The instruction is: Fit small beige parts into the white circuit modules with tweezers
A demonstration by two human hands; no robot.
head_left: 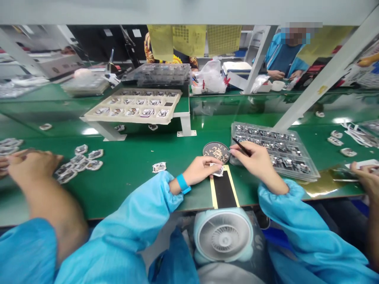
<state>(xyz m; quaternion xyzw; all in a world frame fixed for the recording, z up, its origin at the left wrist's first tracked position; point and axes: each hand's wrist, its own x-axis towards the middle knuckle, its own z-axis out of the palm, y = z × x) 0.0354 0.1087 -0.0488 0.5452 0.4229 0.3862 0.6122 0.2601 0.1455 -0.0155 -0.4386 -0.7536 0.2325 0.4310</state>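
Note:
My left hand [201, 170], with a blue band at the wrist, grips a small white-rimmed electronic part [218, 170] over the top of a black strip with yellow edges [224, 192]. In my right hand [252, 157] is a pair of dark tweezers [241, 146], its tip pointing up and left. Just behind the hands lies a round dark dish [211, 146] strewn with tiny tan pieces. To the right, a clear compartment tray [272, 148] holds many small metallic components. Another white-rimmed part [159, 167] lies alone left of my left hand.
A cluster of similar parts [78, 162] lies left, near a co-worker's hand [28, 161]. Another person's hand [365, 173] is at the right edge. A cream tray [170, 118] of parts sits on a raised shelf. A small fan [225, 236] is below the table edge.

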